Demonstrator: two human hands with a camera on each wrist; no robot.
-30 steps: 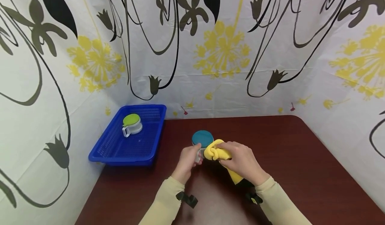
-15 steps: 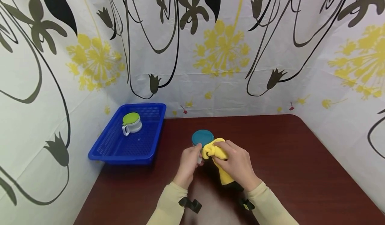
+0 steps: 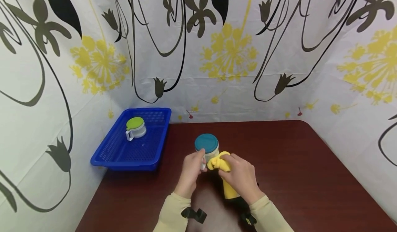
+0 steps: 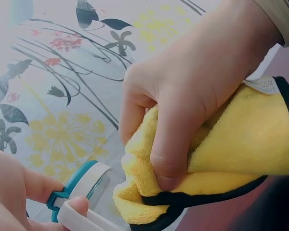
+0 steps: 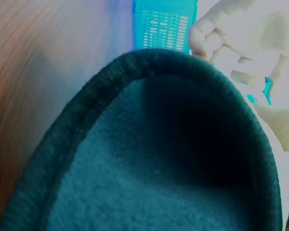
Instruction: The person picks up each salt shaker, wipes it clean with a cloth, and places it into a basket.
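So the left hand (image 3: 192,168) is pinching the handle of a teal-lidded cup (image 3: 206,146) just ahead of it on the surface (image 3: 294,163). Right hand (image 3: 238,177) is clutching a bunched yellow cloth (image 3: 217,163), pressing it against the cup's side.

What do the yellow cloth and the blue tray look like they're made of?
The cloth looks like soft fleecy fabric, probably microfibre: fuzzy nap, plump folds, a dark stitched edge. The tray looks like hard, slightly glossy plastic: its floor and walls are a fine moulded mesh.
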